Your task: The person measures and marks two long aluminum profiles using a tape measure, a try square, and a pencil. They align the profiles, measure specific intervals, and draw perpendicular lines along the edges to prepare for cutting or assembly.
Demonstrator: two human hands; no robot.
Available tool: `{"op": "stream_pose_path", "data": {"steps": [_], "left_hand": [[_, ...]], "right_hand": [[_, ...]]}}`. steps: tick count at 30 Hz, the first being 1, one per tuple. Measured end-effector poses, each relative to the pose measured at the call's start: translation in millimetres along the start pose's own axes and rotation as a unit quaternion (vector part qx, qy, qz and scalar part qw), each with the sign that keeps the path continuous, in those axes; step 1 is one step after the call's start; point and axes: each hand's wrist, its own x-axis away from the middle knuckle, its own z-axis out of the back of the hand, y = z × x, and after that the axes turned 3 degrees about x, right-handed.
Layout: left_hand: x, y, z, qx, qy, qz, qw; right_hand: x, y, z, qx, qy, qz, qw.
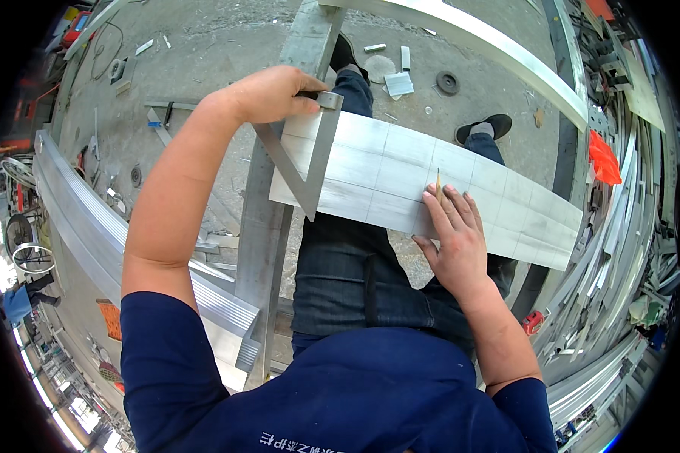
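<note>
A long, light metal plate (400,162) lies across two metal beams in front of me, with thin lines drawn over its face in a grid. My left hand (268,94) grips the far end of a metal triangle square (323,157), its thumb and fingers closed on the thick edge. The square rests on the plate's left part, one corner pointing toward me. Spread on the middle of the plate are the fingers of my right hand (459,241). A pencil (439,181) sticks out between those fingers, its tip pointing away from me.
Grey beams (258,219) support the plate at left and right, and a pale bar (476,41) crosses beyond it. Ribbed aluminium profiles (121,219) lie at left. Long metal strips (601,234) pile up at right, near a red bag (604,158). Scraps and a black disc (447,83) litter the floor.
</note>
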Motion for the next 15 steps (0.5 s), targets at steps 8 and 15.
{"op": "stream_pose_path", "data": {"steps": [8,15], "left_hand": [[1.4,2.2,0.0,-0.019,0.0,0.002,1.0],[14.7,22.5,-8.1,-0.181,0.018,-0.015,0.983]], "right_hand": [[0.0,-0.7,-0.3,0.001,0.0,-0.003,1.0],[0.6,-0.4,-0.9,-0.002,0.001,-0.004,1.0]]}}
